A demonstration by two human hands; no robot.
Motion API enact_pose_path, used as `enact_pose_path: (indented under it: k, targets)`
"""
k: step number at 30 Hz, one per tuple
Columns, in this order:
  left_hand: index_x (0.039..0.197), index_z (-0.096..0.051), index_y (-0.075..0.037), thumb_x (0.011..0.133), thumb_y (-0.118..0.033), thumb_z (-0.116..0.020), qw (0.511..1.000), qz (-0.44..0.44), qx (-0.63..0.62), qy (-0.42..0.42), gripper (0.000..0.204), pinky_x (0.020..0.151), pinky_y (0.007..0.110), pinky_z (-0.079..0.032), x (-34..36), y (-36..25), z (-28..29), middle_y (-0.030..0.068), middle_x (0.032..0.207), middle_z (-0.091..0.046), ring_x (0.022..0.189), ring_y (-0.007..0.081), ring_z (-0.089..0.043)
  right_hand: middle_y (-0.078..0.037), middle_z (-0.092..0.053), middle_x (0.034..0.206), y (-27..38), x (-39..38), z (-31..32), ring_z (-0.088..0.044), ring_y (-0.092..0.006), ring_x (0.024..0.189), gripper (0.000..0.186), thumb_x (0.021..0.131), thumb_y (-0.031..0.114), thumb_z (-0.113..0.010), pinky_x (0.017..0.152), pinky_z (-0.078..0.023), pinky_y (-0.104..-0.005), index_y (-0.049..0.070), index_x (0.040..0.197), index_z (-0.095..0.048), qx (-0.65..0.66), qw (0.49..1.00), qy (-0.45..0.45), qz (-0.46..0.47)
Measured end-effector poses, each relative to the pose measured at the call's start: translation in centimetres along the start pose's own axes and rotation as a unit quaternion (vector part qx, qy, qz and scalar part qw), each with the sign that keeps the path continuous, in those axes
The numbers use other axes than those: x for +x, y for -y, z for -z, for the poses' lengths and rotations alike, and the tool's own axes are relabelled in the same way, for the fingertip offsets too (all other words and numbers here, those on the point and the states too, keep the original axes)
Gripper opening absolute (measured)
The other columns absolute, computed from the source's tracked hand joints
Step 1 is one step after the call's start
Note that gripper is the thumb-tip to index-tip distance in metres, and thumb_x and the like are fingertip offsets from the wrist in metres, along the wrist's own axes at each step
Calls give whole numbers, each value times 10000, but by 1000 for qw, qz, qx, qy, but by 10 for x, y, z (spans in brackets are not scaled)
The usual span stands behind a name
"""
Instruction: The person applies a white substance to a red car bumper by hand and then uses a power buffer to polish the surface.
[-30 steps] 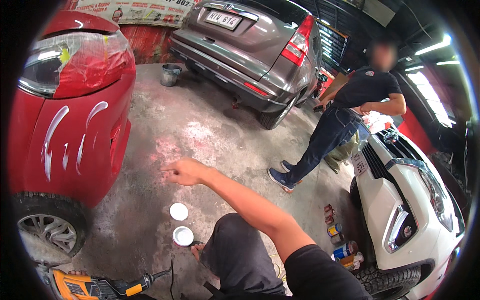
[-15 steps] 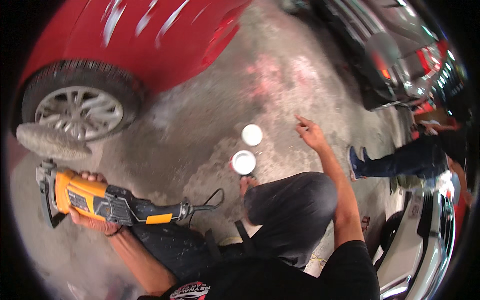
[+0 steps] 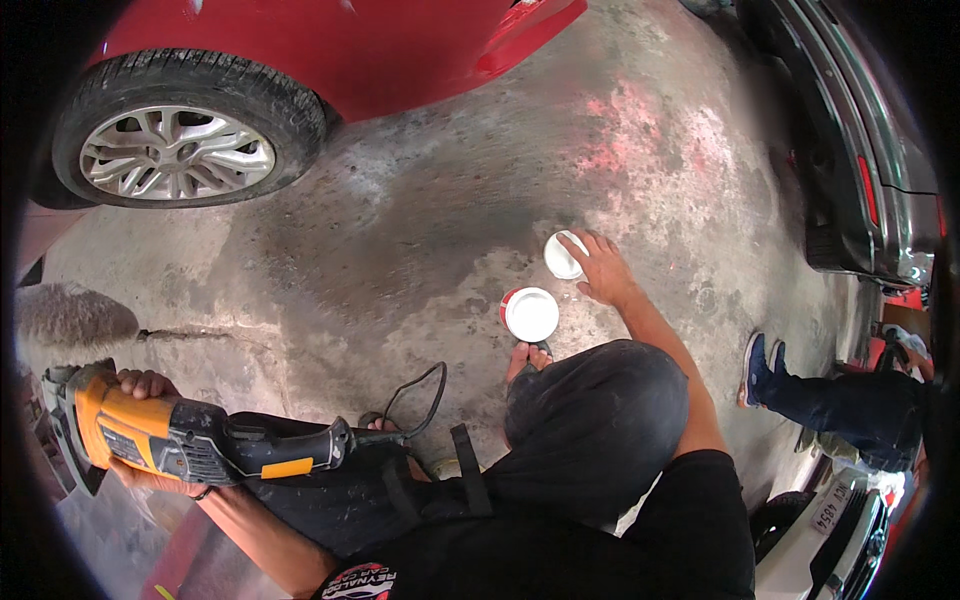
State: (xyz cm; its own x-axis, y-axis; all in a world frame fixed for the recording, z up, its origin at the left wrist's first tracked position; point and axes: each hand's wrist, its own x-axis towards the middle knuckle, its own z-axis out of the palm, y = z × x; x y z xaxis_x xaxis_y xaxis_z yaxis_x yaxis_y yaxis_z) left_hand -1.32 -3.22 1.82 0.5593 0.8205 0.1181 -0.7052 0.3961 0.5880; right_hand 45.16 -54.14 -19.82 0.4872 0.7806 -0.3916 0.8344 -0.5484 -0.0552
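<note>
My left hand (image 3: 153, 478) grips an orange and black power polisher (image 3: 196, 440) at lower left; its fuzzy pad (image 3: 72, 315) faces forward, and a black cord loops from the handle. My right hand (image 3: 603, 266) reaches down over a round white lid (image 3: 556, 262) on the concrete, fingers spread across its right side and apparently touching it. Just below it stands an open tub (image 3: 531, 315) with white contents and a partly red side, close to my sandalled foot.
A red car (image 3: 340, 55) with a silver-spoked wheel (image 3: 175, 150) fills the upper left. A dark grey vehicle (image 3: 900, 220) stands at upper right. Another person's dark-trousered leg (image 3: 850, 415) and blue shoe (image 3: 755, 372) are at right, beside a white car (image 3: 800, 555) at lower right.
My view has tilted down toward the floor. My right hand has moved from pointing in the air down onto the white lid. My left hand still grips the polisher.
</note>
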Motion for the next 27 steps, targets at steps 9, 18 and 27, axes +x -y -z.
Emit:
enact_pose_path:
  k: [9,18,27]
  targets:
    - [1578,-387,-22,778,-296,-932,1000,-6,12,6,1007,1170,408,-448,-6,5,-19,160,1290,-506,1195,289,-546,-202,-595,1541,-5,35,-21,-577,-429,1429,1067,878,392,-878,1204,-453,-579,191,1759,-311,36,990,52,-128]
    - [1571,-373,-10,753,-315,-945,1000,14,0,3,1044,1130,405,-450,0,19,-26,153,1284,-495,1194,278,-540,-258,-476,1629,15,0,-60,-485,-470,1477,988,910,630,-809,1182,-426,-624,55,1647,-490,71,961,-132,-231]
    - [1550,-370,27,761,-353,-937,999,9,36,5,1044,1101,396,-450,4,13,-20,156,1283,-488,1178,269,-532,-221,-352,1723,16,-3,-87,-352,-473,1567,1034,866,620,-856,1245,-329,-636,63,1657,-491,143,954,-77,-251]
